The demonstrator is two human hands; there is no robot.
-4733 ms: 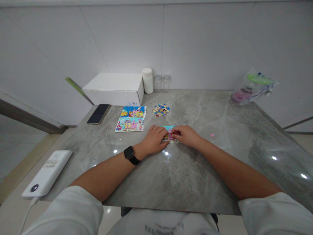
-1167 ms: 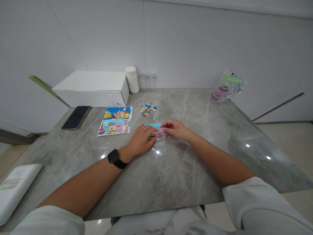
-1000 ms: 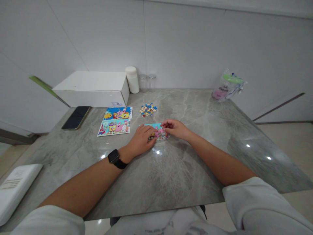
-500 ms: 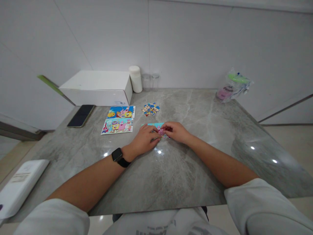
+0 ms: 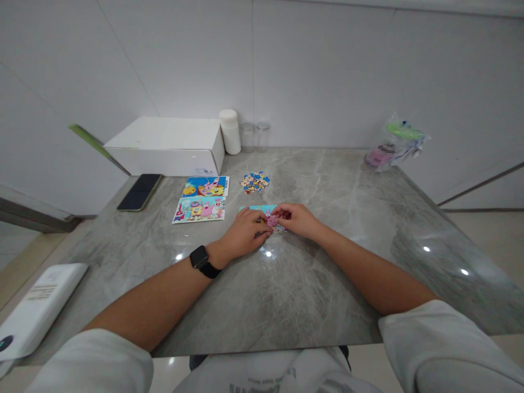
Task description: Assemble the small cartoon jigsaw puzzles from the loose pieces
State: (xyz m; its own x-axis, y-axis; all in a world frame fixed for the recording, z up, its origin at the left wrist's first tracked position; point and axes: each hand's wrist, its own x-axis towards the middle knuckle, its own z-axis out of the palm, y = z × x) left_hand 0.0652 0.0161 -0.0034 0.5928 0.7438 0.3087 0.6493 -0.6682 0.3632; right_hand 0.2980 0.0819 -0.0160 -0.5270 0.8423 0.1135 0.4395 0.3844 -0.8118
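Left hand [image 5: 244,233] fingers pressed flat on the small puzzle [image 5: 264,209] | right hand [image 5: 295,219] fingertips pinching a pink piece [image 5: 272,221] just past the left fingertips | we judge: keep the puzzle pinned, lower the piece square, press only once tabs line up | loose pieces [image 5: 254,182] lie beyond both hands

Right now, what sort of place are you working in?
Likely a home or office room: a grey marble-look table against plain white wall panels, with a phone, a white box and jigsaw pieces on it.
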